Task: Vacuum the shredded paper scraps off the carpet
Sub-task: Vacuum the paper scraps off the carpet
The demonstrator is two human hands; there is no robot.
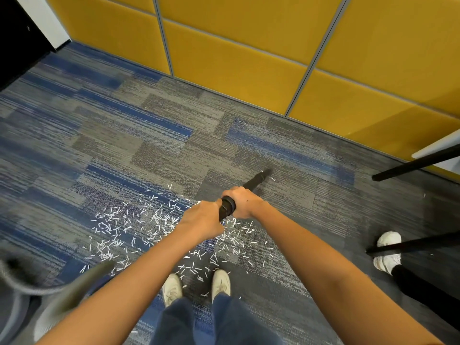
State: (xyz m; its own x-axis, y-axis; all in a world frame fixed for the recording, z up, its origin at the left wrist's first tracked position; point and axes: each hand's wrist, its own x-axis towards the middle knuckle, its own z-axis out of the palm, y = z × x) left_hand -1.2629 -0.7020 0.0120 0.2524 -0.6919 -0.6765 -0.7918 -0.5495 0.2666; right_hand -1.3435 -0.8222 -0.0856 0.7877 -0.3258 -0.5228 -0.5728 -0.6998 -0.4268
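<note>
Both grips, left hand [201,219] and right hand [245,201], clasp vacuum wand [254,181]; paper scraps [139,227] beneath and leftward.

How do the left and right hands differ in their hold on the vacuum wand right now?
The left hand grips the near end of the vacuum wand, closer to the body; the right hand grips farther along, toward the nozzle. The left hand hangs over the paper scraps; the right hand is at their far edge. Both curl round the wand.
</note>
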